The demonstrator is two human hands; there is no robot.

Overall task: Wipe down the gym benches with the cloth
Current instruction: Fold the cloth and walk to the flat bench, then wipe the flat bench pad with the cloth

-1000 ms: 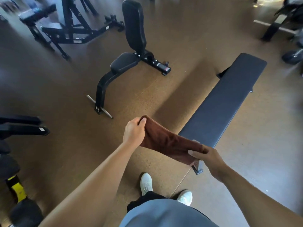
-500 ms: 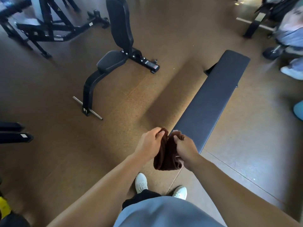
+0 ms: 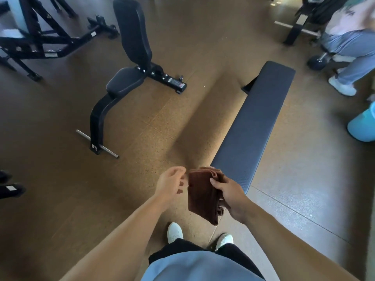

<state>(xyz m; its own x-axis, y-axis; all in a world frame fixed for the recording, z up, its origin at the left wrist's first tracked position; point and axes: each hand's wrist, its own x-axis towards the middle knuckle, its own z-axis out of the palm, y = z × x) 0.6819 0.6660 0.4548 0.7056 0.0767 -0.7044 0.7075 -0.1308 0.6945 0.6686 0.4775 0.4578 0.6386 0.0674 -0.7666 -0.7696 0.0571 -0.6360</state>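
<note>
Wiping not yet begun. Folded brown terry cloth pinched in right hand, hanging in the air just short of long flat dark-padded bench. Left hand spread, empty, just beside the cloth. Upright-backed black seat bench untouched too.

Blue tub on brown floor at right edge

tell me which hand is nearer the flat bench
Right. The right hand, gripping the folded brown cloth, overlaps the near end of the flat bench in view. The open left hand hovers left of the cloth, farther away.
</note>
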